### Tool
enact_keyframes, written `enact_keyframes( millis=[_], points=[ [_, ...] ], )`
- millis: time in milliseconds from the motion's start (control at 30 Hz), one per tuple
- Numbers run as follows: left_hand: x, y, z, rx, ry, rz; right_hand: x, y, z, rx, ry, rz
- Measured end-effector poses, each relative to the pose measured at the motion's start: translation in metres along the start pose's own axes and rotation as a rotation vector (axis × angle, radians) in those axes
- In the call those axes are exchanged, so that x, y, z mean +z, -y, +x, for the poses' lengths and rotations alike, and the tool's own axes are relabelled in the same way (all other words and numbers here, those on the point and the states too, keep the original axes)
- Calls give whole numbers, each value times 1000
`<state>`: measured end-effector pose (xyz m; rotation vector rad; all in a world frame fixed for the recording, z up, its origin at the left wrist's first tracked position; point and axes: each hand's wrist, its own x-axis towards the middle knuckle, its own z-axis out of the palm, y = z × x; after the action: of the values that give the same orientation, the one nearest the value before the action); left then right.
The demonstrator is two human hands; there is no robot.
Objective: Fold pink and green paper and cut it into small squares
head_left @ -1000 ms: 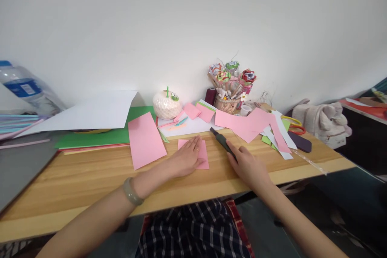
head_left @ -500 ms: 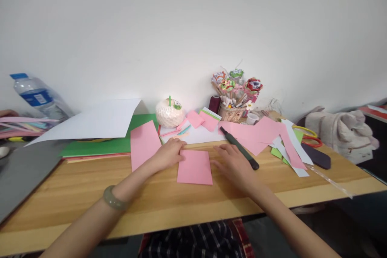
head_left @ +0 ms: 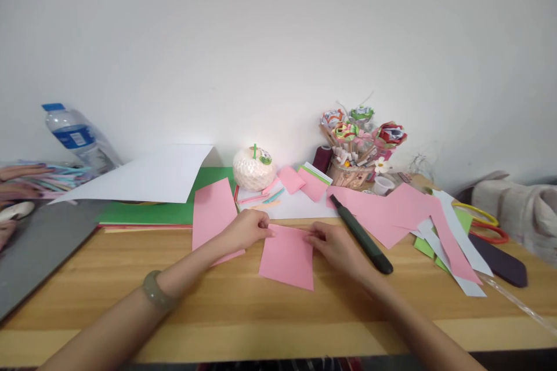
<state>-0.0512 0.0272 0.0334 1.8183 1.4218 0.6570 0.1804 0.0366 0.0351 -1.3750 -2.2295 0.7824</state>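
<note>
Pink square paper sheet (head_left: 287, 258) is held near the middle of the light brown wooden surface (head_left: 209, 313). Its far left corner is pinched by the bent fingers of the left hand (head_left: 248, 229), and its far right corner is pinched by the fingers of the right hand (head_left: 337, 243). Whether the sheet is lifted cannot be told. One bigger pink paper rectangle (head_left: 211, 214) is partly covered by the left arm (head_left: 187, 272). One long dark green cutter (head_left: 363, 235) is seen near the right hand. At the back, one clear plastic bottle with a blue cap (head_left: 73, 134), one round white ball with a green stem (head_left: 253, 169) and four big, many-coloured paper flowers (head_left: 347, 131) can be counted. Half a second ago, the right fingers were spread beside the square. One second ago, the cutter was held in the right hand; now it is laid down. More of another person's hands (head_left: 17, 172) can be seen now at the left edge.
</note>
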Motion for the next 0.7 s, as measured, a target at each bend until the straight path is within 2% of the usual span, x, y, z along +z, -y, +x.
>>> enact_keyframes(
  millis=[200, 267, 433, 533, 600, 700],
  points=[
    [0, -7, -10, -74, 189, -512, -6, -3, -1, -3, 14, 192],
    [0, -7, -12, -86, 194, -582, -6, -3, 0, -7, 22, 233],
    [2, 0, -18, -139, 45, -596, -3, 4, 0, 16, 17, 302],
    [1, 3, -23, -171, 20, -592, -2, 9, -1, 6, 45, 348],
    [-3, 4, -26, -178, -19, -605, -4, 8, -1, 16, 28, 382],
    [-18, 7, -31, -179, -157, -570, -12, 0, -2, 77, -74, 398]
  ],
)
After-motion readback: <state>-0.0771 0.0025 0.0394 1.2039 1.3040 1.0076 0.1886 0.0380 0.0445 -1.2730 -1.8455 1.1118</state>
